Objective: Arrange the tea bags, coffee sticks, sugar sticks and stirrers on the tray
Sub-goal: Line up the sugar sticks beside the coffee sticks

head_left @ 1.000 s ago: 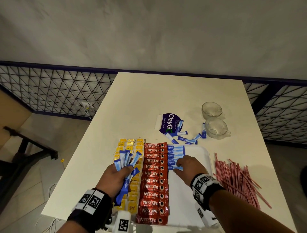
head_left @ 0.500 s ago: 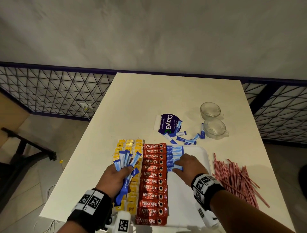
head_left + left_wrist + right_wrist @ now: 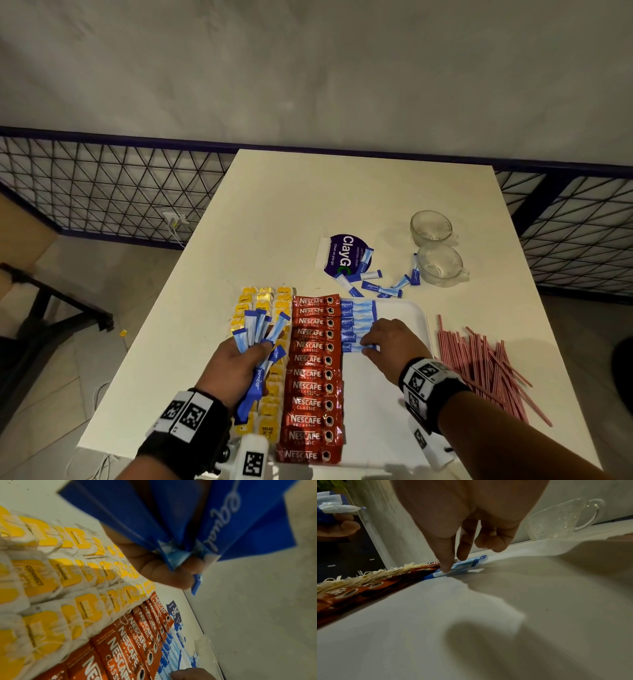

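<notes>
Two glass cups (image 3: pixel 435 250) and loose sugar sticks (image 3: pixel 373 287) lie past the white tray (image 3: pixel 416 315), a round purple card (image 3: pixel 346 255) beside them; red stirrers (image 3: pixel 486 370) are heaped off its right edge. On the tray, tea bags (image 3: pixel 260 308), coffee sticks (image 3: pixel 313 373) and a short column of sugar sticks (image 3: pixel 358 323) run side by side. The left hand (image 3: pixel 236 368) clasps a fan of sugar sticks (image 3: pixel 258 330) above the tea bags; the right hand (image 3: pixel 390 347) presses thumb and fingertip on the nearest laid stick (image 3: pixel 460 566). Bare tray spreads to its right. A pale table (image 3: pixel 342 192) meets a mesh railing (image 3: pixel 113 202)

left hand (image 3: pixel 164 572) grips a fan of blue sugar sticks (image 3: pixel 197 520) above yellow tea bags (image 3: pixel 56 574) and red coffee sticks (image 3: pixel 123 642) on the tray (image 3: pixel 211 654).
</notes>
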`<state>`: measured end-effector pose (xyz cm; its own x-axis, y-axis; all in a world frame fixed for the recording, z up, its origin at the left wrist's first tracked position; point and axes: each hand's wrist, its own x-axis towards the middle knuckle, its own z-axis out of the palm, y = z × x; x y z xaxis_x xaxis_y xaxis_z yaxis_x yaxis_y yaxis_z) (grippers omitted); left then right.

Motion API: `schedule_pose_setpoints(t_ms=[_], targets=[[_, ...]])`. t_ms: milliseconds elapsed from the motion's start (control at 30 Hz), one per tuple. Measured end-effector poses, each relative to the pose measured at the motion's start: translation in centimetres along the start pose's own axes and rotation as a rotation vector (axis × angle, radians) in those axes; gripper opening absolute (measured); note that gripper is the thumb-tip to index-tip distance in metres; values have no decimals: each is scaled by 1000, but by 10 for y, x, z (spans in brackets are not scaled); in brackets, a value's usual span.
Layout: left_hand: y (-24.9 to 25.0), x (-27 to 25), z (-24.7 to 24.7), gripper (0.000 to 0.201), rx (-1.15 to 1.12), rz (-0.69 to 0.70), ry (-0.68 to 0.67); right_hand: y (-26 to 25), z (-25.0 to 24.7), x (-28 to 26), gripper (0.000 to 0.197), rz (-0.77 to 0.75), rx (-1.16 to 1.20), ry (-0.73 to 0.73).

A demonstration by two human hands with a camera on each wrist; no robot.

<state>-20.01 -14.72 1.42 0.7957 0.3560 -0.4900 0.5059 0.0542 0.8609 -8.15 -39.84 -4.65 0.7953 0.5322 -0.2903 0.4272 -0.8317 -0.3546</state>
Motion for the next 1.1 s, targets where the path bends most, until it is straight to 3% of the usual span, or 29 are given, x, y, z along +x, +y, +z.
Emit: schedule_pose_setpoints(t_ms=[467, 833, 1100], targets=[[-4, 1, -1, 20, 22, 41, -39, 11, 9, 1, 30, 74, 37, 10], [-5, 2, -1, 17, 48, 44, -34, 10, 11, 0, 58, 251, 130, 38], [-3, 0, 2, 20, 30, 37, -52, 6, 6, -4, 55, 268, 146, 40]])
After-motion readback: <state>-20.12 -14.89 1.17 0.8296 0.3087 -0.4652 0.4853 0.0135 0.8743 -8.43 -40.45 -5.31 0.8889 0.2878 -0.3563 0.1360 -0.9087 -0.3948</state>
